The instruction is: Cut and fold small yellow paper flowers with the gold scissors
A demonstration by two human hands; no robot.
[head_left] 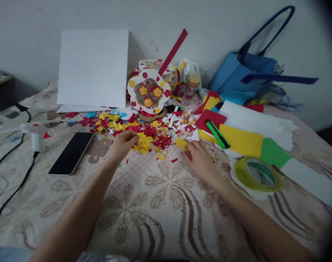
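Observation:
My left hand has its fingers closed at the left edge of a small pile of yellow paper flowers; what is between the fingertips is too small to make out. My right hand holds a small yellow paper piece at its fingertips, just left of the gold scissor handles. Red, yellow, blue and white paper scraps lie spread beyond both hands. Behind them stands a white flower-shaped piece decorated with red and yellow paper flowers.
A black phone and a white glue gun lie at the left. On the right are a green cutter, yellow paper and a tape roll. A white board and blue bag stand behind.

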